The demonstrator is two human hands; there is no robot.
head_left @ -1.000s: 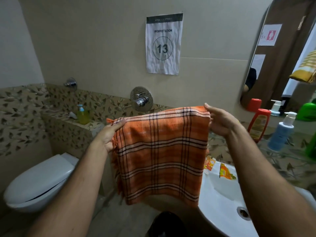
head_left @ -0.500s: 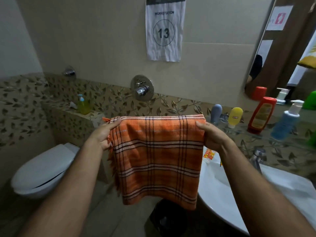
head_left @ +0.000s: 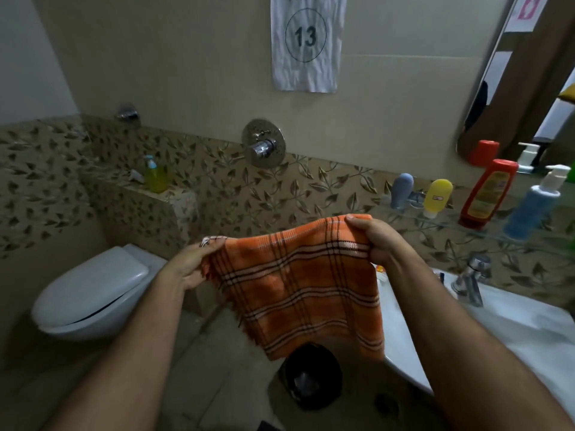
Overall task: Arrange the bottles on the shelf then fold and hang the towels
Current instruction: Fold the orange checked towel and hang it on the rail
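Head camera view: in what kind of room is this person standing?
Almost certainly a bathroom: a white toilet at the left, a washbasin with a tap at the right, and a glass shelf of toiletry bottles under a mirror.

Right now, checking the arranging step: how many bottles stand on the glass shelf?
4, left to right: grey-blue bottle, yellow bottle, red bottle, blue pump bottle. More may sit beyond the right edge.

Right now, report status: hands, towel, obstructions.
Left hand and right hand each pinch a top corner of the orange plaid towel. Towel hangs spread, unhung. Bottles stand on the glass shelf. Nothing blocking the hands.
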